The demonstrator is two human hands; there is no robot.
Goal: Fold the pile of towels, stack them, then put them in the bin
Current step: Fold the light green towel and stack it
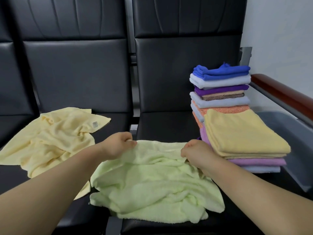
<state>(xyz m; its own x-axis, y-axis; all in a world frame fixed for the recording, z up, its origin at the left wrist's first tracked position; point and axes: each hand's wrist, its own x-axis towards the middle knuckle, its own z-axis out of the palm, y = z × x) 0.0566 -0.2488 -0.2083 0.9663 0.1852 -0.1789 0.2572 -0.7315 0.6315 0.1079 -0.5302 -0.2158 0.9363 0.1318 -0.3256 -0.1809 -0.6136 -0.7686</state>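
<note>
left grip (117, 145) and right grip (194, 153) each pinch the far edge of the crumpled green towel (152, 187) at 6 o'clock on the black seat (166, 126); folded stack (237, 133) at 3 o'clock.

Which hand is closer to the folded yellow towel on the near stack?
Right. The right hand grips the green towel just beside the folded yellow towel; the left hand grips it farther left.

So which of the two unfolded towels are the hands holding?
The pale green terry towel, pinched at its far edge by left hand and right hand; the pale yellow towel lies crumpled aside.
</note>
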